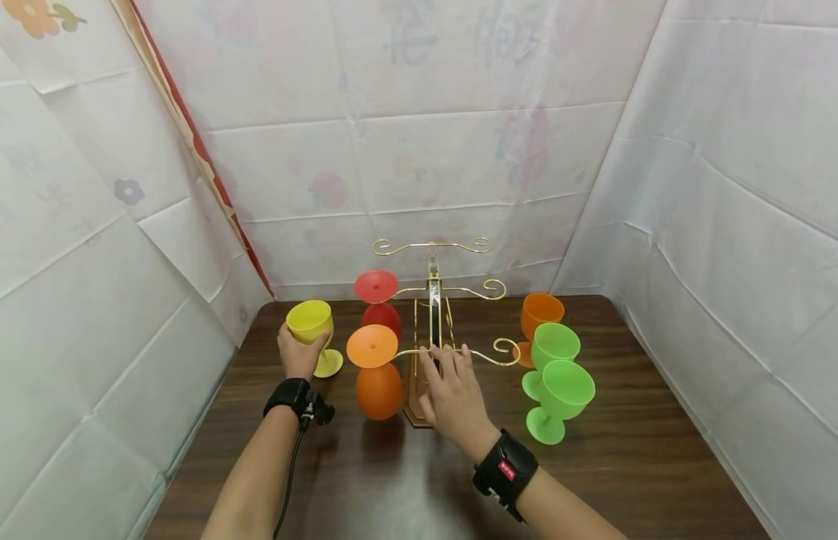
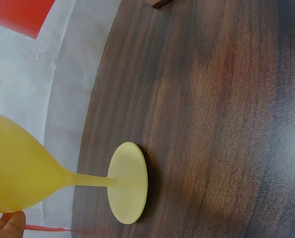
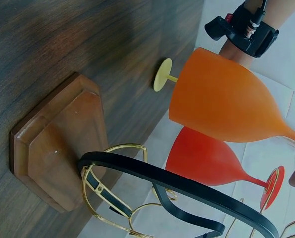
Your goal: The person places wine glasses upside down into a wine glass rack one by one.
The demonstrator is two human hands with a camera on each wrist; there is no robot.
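A yellow goblet (image 1: pixel 309 321) stands at the table's left side, its bowl gripped by my left hand (image 1: pixel 300 354). In the left wrist view, its foot (image 2: pixel 128 183) is right at the tabletop. My right hand (image 1: pixel 455 394) rests its fingers on the front wire arm of a gold goblet rack (image 1: pixel 435 315) in the middle. An orange goblet (image 1: pixel 379 391) hangs upside down from that arm's left side. Behind it a red goblet (image 1: pixel 381 319) hangs the same way. The right wrist view shows the rack's wooden base (image 3: pixel 63 148) and black upright strip (image 3: pixel 177 183).
To the right stand two green goblets (image 1: pixel 569 390) and, behind them, another orange goblet (image 1: pixel 542 319), all upright. The rack's right-hand hooks (image 1: pixel 506 351) are bare. White cloth walls (image 1: pixel 405 165) enclose the dark wooden table (image 1: pixel 635 450) at the back and sides.
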